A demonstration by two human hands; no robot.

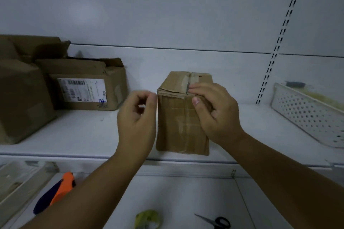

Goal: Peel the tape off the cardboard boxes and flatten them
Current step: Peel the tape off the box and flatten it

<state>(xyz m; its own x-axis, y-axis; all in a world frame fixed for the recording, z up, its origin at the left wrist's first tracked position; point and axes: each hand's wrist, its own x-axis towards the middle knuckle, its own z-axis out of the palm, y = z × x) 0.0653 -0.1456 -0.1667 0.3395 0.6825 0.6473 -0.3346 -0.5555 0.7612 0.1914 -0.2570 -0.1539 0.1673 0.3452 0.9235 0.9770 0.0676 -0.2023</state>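
Cardboard box [183, 122] stands upright on the shelf [260, 126], long axis vertical. Right grip [214, 111] clamps its top front edge, fingertips at the tape [187, 82], whose seam runs directly away from that grip. Left grip [137, 117] is curled just beside the corner (contents indiscernible).

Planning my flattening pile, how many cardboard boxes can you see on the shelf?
4: small box at centre, labelled box left of it, large box far left, rear box behind those two. More may be hidden behind them.
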